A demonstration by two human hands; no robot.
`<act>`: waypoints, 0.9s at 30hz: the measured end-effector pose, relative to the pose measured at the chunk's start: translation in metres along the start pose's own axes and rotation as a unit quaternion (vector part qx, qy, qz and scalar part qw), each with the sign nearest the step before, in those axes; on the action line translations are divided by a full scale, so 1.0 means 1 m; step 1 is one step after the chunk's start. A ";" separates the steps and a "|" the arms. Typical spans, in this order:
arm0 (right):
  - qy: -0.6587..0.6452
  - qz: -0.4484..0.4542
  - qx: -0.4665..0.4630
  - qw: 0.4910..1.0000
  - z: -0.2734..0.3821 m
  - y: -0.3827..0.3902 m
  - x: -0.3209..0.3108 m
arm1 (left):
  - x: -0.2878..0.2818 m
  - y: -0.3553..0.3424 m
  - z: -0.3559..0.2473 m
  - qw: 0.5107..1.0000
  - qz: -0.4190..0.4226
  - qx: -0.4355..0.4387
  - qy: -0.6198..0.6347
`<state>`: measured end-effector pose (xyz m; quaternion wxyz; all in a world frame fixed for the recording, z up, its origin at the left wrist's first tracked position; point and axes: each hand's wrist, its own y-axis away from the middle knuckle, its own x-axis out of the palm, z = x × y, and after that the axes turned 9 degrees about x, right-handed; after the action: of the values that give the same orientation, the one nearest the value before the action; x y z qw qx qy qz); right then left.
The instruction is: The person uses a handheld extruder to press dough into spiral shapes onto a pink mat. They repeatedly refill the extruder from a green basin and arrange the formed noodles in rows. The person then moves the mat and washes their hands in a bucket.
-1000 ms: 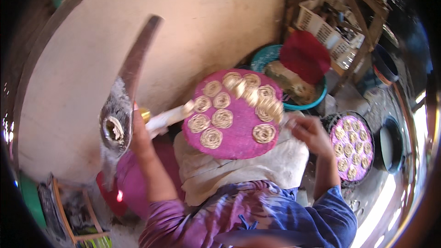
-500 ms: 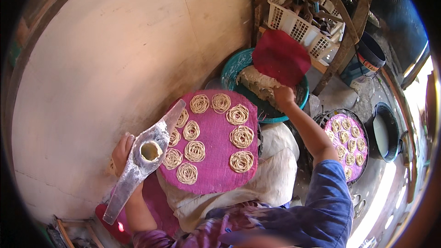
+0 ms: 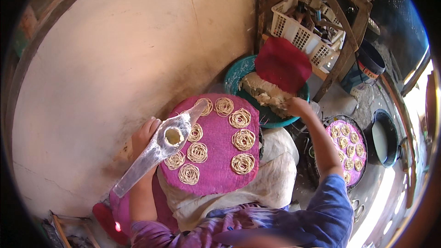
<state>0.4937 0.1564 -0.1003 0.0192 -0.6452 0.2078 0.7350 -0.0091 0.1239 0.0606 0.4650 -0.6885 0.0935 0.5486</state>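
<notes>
A grey two-handled dough press (image 3: 158,149) with a round hole is held up by my left hand (image 3: 144,134), whose fingers curl behind it. The press overhangs the left part of a round pink cloth mat (image 3: 218,156) bearing several coiled noodle nests (image 3: 240,118). Farther right, my right hand (image 3: 298,108) is at the rim of a teal basin (image 3: 235,71), its fingers closed at the edge of a big lump of pale dough (image 3: 262,91). My fingertips there are partly hidden in the dough. A dark red cloth (image 3: 283,63) covers part of the lump.
A second pink mat (image 3: 345,131) with noodle nests sits on a dark round tray to the right. Beside it are a dark pan (image 3: 385,135) of pale liquid and a bucket (image 3: 369,59). A white plastic crate (image 3: 291,26) stands under a wooden frame; a wall runs along the left.
My left hand has moved the press up and to the right, over the mat's nests. My right hand has shifted slightly right and down along the dough, pulling at its edge.
</notes>
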 end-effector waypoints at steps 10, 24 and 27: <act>-0.173 0.132 -0.291 0.932 0.046 0.194 -0.208 | 0.019 -0.032 -0.030 0.996 -0.046 0.055 0.058; 0.187 -0.419 -0.377 0.804 0.155 0.303 -0.162 | -0.017 0.020 -0.023 0.956 -0.097 -0.175 0.216; 0.110 -0.443 -0.378 0.805 0.150 0.299 -0.177 | -0.026 0.027 -0.016 0.996 -0.062 -0.066 -0.020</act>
<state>0.2937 -0.0241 0.1652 0.0742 -0.6995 -0.3943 0.5914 -0.0257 0.0868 0.0678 0.4529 -0.7111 0.0048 0.5378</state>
